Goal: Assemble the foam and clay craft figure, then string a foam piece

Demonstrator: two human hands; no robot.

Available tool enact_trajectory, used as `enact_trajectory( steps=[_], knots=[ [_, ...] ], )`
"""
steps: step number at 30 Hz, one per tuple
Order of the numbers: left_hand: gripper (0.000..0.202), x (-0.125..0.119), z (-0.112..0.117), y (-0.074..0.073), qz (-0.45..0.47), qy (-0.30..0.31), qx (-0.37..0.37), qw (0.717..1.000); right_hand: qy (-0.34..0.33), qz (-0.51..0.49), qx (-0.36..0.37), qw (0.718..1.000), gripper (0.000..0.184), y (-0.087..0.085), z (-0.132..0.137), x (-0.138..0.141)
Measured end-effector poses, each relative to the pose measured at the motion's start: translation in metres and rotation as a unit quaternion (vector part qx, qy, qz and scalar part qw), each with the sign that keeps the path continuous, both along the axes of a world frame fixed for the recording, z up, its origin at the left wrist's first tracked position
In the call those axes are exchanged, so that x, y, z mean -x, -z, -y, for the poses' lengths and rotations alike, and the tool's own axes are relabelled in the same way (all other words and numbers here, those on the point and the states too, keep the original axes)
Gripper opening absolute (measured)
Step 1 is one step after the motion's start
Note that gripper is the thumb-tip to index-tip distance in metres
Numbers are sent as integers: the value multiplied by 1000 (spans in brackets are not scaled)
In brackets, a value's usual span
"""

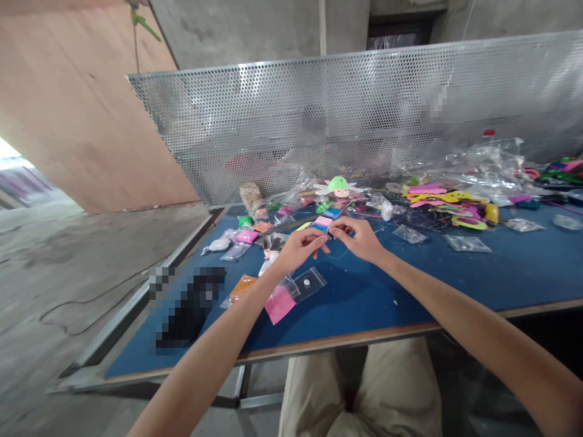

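My left hand (304,247) and my right hand (357,239) meet over the middle of the blue table, fingertips pinched and almost touching. A thin, pale strand (339,256), like thread or fine wire, curves below the fingertips from one hand to the other. Anything smaller between the fingers is too tiny to make out. Just behind the fingertips lie pink and blue pieces (323,222). Below my left hand is a small clear zip bag (310,283) with a white round thing in it, beside a pink sheet (280,304) and an orange packet (242,287).
A perforated metal panel (273,121) stands along the table's back edge. Before it sit a green-capped foam figure (339,187), colourful foam cutouts (449,197) and crumpled clear plastic (483,164). A white earbud case (220,244) and a pixelated black object (191,306) lie at left.
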State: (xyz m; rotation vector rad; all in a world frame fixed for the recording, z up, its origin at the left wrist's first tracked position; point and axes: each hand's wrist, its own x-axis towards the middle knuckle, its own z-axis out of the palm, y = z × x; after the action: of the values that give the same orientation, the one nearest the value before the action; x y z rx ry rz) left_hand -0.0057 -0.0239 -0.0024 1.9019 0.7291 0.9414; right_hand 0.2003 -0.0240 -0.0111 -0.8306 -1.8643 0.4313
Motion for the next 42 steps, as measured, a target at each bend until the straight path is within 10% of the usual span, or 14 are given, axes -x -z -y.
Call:
enact_trajectory(
  steps=[42],
  knots=[
    [34, 4, -5, 5, -12, 1, -6, 1000, 6, 43, 11, 999, 24, 1, 0, 0]
  ],
)
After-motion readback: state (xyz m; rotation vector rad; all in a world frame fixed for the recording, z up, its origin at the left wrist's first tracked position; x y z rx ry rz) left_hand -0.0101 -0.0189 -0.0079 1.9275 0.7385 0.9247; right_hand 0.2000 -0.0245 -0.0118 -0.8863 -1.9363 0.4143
